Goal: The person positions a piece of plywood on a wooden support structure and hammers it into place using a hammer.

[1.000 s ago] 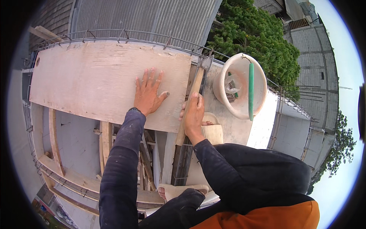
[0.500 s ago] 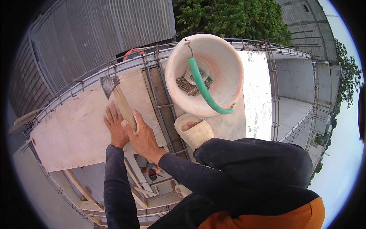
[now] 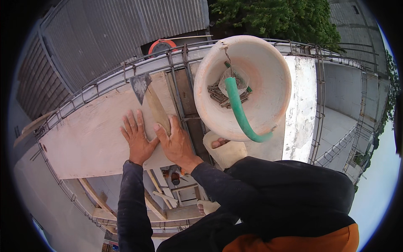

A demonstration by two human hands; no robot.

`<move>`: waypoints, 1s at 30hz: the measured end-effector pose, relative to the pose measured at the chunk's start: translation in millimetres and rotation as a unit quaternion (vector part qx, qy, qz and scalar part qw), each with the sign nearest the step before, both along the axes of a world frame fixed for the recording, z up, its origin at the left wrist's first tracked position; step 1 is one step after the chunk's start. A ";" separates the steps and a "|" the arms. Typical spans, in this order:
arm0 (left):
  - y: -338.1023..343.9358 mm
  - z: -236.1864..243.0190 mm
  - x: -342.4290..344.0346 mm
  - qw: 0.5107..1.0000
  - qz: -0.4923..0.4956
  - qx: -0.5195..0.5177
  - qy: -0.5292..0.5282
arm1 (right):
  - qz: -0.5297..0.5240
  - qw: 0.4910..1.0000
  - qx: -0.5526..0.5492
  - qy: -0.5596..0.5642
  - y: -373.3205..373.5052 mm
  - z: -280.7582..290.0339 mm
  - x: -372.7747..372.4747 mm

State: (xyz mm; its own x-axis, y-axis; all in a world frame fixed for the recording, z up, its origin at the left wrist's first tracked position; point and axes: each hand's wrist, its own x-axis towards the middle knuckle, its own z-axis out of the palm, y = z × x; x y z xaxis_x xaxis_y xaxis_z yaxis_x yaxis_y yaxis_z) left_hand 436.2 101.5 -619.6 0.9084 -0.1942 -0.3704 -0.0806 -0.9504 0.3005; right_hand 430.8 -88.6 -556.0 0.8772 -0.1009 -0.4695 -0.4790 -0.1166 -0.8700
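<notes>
A pale plywood sheet (image 3: 88, 145) lies over the frame before me. My left hand (image 3: 139, 140) rests on it palm down, fingers spread, holding nothing. My right hand (image 3: 179, 146) is wrapped round the wooden handle (image 3: 158, 111) of a hatchet, its thumb pointing along the wood. The hatchet's grey metal head (image 3: 141, 86) is at the sheet's far edge, close to the rebar. To the right, a whitish bucket (image 3: 270, 84) with a green sleeved handle (image 3: 238, 107) contains many nails (image 3: 220, 94) and a clear plastic bag (image 3: 238, 80).
Rebar cages (image 3: 184, 80) run along the far edge and between the sheets. My sandalled foot (image 3: 224, 149) is just below the bucket. Through the gap below the sheet, a person (image 3: 175, 176) shows among timber props (image 3: 155, 206). A corrugated metal roof (image 3: 100, 42) lies beyond.
The view has shifted, so the bucket sits farther right. My left hand has come away from the hatchet's handle, fingers more spread. The right hand still grips the handle.
</notes>
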 end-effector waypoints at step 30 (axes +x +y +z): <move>1.8 -3.0 -3.1 0.999 0.009 -0.002 -0.036 | -0.001 0.997 -0.051 -0.050 14.3 9.8 -2.9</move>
